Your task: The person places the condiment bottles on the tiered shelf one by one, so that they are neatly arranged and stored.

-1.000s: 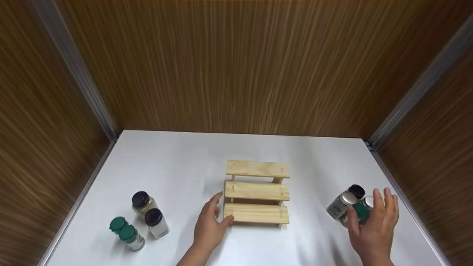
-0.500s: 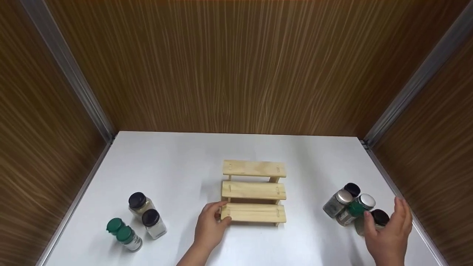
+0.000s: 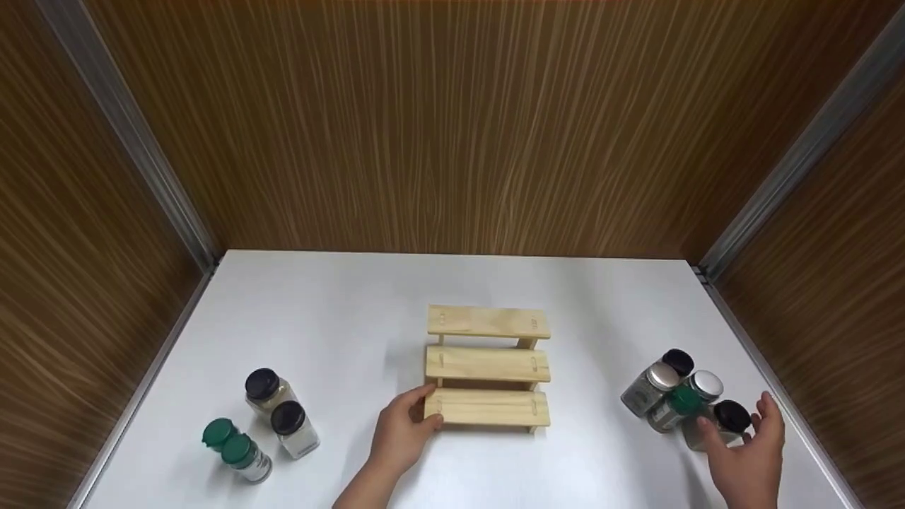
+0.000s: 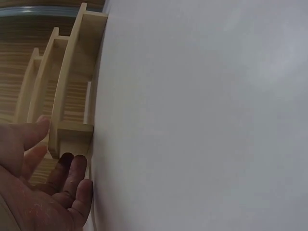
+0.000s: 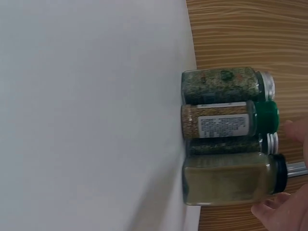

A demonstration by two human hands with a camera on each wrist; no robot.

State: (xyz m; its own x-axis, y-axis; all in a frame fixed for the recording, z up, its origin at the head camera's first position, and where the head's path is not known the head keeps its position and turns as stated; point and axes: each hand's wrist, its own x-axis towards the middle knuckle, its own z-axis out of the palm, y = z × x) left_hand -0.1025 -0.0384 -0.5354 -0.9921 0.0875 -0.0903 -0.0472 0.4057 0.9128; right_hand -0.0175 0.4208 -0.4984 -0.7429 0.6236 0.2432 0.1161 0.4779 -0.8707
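right hand (image 3: 749,452), spread, had shifted to the nearest black-capped spice jar (image 5: 228,180), likely within grasp; left hand (image 3: 400,433) pinched three-tier wooden rack (image 3: 488,364).

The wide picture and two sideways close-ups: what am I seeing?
No robot here, just a person's bare hands. A head-worn camera takes the wide picture; a camera on each wrist takes the close-ups. On the white table stands a three-step rack of pale wood, with four clear jars with green or black caps on its left and five with black, silver or green caps on its right. The left hand grips the left end of the rack's lowest step. The right hand is spread around a black-capped jar of tan contents; no firm grip shows.
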